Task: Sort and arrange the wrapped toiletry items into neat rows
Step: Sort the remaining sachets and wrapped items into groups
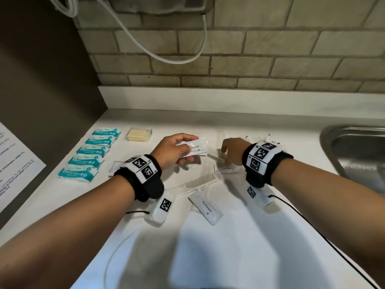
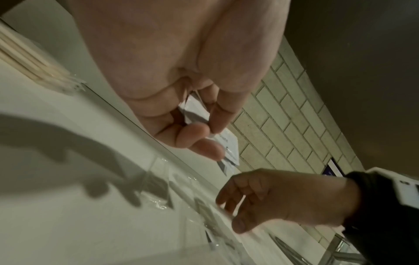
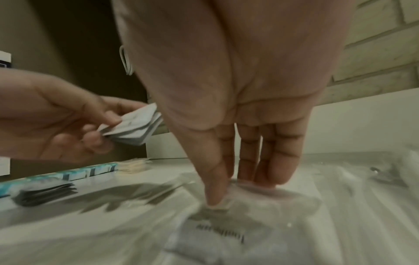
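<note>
Toothpaste sachets [image 1: 196, 148]: a small stack of white wrapped sachets, held above the white counter [image 1: 239, 247] near its middle.
Left hand [image 1: 174, 151]: thumb on top, fingers curled beneath, pinching the stack by one end.
Right hand [image 1: 233, 152]: fingers nearly straight, pointing down, tips touching a clear wrapped packet [image 3: 226, 231] on the counter; whether they pinch it I cannot tell.
Loose sachet [image 1: 206, 207]: marked "Toothpaste", lying alone nearer the person.
Comb [image 1: 201, 181]: in clear wrap, between the wrists.
Teal packets [image 1: 88, 155]: five in a neat row at left.
Cream packets [image 1: 138, 134]: stacked just beside the row's far end.
Dark sachets [image 3: 45, 193]: a stack near the teal row.
Sink [image 1: 358, 151]: steel, at right.
</note>
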